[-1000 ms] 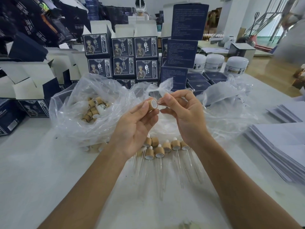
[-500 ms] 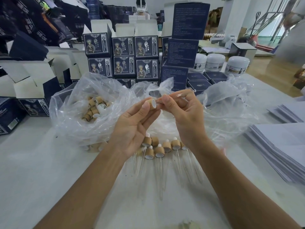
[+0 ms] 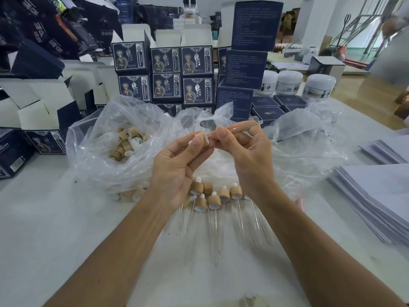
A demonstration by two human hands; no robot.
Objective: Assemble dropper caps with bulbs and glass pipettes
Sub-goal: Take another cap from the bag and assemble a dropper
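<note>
My left hand (image 3: 177, 165) pinches a tan dropper cap (image 3: 203, 138) between thumb and fingers, its white-lined opening facing right. My right hand (image 3: 247, 156) pinches a clear glass pipette (image 3: 239, 125), whose near end sits at the cap's opening while its tip points up and to the right. Both hands are raised above the table. Below them lie several assembled droppers (image 3: 213, 201) in a row, caps at the far end and glass tubes pointing toward me. A clear plastic bag (image 3: 99, 156) on the left holds several loose tan caps (image 3: 126, 142).
A second crumpled clear bag (image 3: 305, 147) lies on the right. Stacks of white paper sheets (image 3: 380, 196) sit at the right table edge. Dark blue printed boxes (image 3: 166, 74) and white jars (image 3: 318, 85) stand behind the bags; open folded boxes (image 3: 39, 107) crowd the left.
The pipette has tilted and slid further toward the cap's opening; both hands stay close together with only small shifts.
</note>
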